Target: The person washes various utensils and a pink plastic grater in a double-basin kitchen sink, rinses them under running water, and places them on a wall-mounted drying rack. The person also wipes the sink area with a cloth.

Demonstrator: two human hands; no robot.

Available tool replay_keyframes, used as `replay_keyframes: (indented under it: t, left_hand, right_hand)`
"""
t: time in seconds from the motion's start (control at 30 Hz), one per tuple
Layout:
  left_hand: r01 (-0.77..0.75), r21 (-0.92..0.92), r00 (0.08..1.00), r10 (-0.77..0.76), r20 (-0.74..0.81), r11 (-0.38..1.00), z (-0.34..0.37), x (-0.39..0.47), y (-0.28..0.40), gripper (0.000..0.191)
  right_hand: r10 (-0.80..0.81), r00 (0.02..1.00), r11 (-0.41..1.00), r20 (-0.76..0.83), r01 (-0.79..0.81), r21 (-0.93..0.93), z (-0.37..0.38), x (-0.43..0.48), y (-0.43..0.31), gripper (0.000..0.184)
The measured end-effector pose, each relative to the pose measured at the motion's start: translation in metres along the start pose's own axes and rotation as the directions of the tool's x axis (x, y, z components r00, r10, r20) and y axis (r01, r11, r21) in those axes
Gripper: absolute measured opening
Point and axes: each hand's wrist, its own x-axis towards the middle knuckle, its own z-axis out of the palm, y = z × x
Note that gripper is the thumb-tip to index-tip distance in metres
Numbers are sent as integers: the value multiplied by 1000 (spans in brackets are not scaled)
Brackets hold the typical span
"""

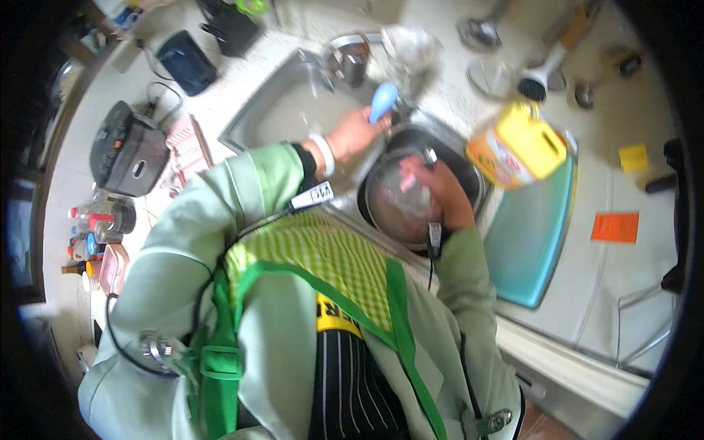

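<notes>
My left hand (355, 135) reaches over the divider of a double steel sink (236, 129). Its fingers close around a blue rounded handle (384, 102) near the faucet; what the handle belongs to is hidden. Cloudy water (291, 113) fills the left basin. In the right basin sits a round metal pan (379, 190), with pale, blurred contents. My right hand (440, 190) is lowered over the pan, fingers down inside its rim. Motion blur hides whether those fingers hold anything.
Right of the sink, a yellow jug (520, 146) stands by a teal cutting board (533, 242). A rice cooker (132, 154), a pink rack (187, 146) and several bottles (102, 220) line the left counter. Utensils, including a brush (542, 74), hang at the back.
</notes>
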Motion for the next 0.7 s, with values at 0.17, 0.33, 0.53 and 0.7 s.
replay_keyframes:
  t: [0.17,0.33,0.53,0.7]
  left_hand:
    - [-418,203,872,454,-182,885,-111,-8,69,22]
    - [-438,585,570,714,-407,683,-262,-10,157,18]
    - [-565,535,344,769,-540,628,-405,29,245,17]
    - [-381,694,394,787,-476,611,-455,91,239,22]
  right_hand:
    - [77,971,598,-225,-226,-769,-12,12,67,23]
    - [229,933,828,-279,-337,-447,-5,4,91,22]
    - [273,903,848,-332,-388,-360,39,-4,81,24]
    - [321,835,849,-446,-463,-254,70,-13,73,27]
